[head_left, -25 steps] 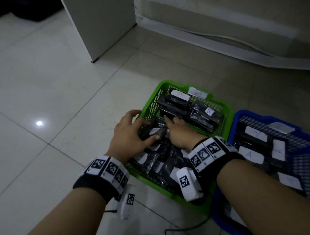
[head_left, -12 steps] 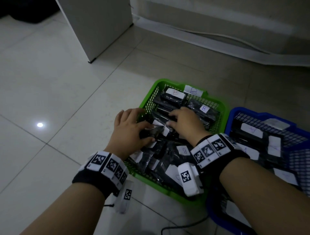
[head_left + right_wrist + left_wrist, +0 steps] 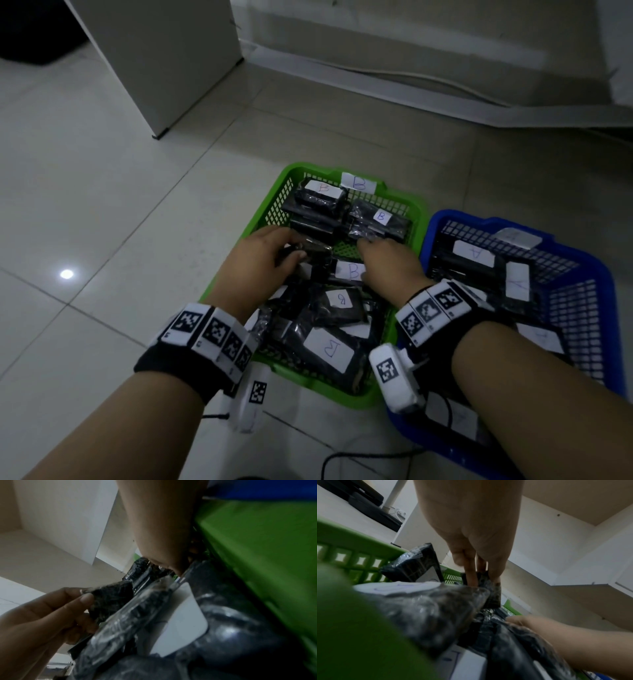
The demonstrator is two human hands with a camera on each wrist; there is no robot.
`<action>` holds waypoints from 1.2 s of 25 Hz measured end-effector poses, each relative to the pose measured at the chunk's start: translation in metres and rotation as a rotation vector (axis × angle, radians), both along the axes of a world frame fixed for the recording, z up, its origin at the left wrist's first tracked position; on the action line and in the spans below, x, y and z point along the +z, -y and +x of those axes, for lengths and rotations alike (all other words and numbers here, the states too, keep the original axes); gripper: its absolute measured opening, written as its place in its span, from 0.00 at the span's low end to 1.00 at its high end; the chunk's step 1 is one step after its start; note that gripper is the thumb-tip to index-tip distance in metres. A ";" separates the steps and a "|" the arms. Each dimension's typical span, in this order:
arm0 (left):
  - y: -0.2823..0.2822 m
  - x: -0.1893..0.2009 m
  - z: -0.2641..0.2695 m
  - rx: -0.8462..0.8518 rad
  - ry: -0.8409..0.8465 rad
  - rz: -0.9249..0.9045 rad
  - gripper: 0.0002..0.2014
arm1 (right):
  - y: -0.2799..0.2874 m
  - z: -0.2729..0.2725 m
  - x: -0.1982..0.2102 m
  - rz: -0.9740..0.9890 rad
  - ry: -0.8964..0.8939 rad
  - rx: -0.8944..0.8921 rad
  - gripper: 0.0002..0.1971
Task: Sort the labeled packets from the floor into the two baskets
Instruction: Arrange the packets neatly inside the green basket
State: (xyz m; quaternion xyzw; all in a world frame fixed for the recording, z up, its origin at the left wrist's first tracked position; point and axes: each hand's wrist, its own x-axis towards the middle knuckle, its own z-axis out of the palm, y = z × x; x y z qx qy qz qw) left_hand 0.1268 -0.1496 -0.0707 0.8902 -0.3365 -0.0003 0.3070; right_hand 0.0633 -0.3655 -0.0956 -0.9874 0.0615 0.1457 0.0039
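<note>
Left hand (image 3: 263,253) pinches black packet (image 3: 313,247) over green basket (image 3: 274,192).

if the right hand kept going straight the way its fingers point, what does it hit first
Most likely the black packet with a B label lying just past the right hand, inside the green basket. The fingertips look almost on its near edge, though depth is unclear.

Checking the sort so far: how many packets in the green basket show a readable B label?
5: far-left packet, far-right packet, centre packet, tilted packet just nearer, nearest packet. More packets lie underneath with labels hidden.
</note>
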 end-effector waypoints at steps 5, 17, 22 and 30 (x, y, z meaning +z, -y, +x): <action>-0.005 0.002 0.001 -0.051 -0.020 -0.060 0.10 | -0.004 0.006 -0.003 -0.053 -0.054 0.056 0.24; 0.017 0.017 0.025 -0.288 -0.108 -0.031 0.13 | -0.006 0.015 0.018 0.688 0.139 -0.363 0.11; 0.036 0.016 0.040 -0.361 -0.217 0.161 0.19 | 0.009 0.011 0.026 0.885 0.176 -0.463 0.20; 0.051 0.000 0.049 -0.450 0.109 0.885 0.23 | 0.020 0.006 0.006 0.470 0.142 -0.188 0.23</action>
